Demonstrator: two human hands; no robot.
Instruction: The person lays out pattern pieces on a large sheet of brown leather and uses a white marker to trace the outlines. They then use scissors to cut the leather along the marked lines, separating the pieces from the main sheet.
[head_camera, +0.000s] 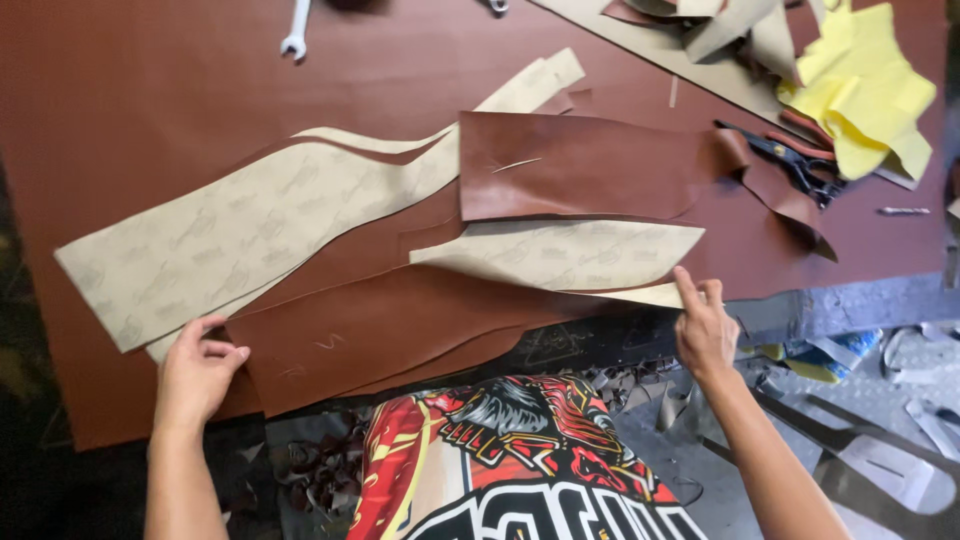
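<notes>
1. The landmark is the long brown leather piece with a wavy cut edge (370, 335), which lies on the brown leather-covered table (150, 90) with its near edge running along the table's front edge. Its long axis runs left to right, rising slightly toward the right.
2. The left hand (195, 370) sits at the landmark's left end, fingers curled and resting on the leather's corner; whether they pinch the edge or only press on it cannot be told.
3. The right hand (703, 330) is at the landmark's right end, forefinger stretched out and touching the tip of the pointed beige paper pattern (570, 255), the other fingers loosely folded. It grips nothing that shows.
4. That pattern lies on the landmark's upper right part, parallel to its long axis, point toward the right hand.
5. A larger beige paper pattern (230, 235) lies beyond the landmark's left half, nearer the left hand.
6. A folded brown leather sheet (590, 165) lies behind the landmark's right half, with black pliers (795, 160) and yellow cloth (865, 85) farther right.
</notes>
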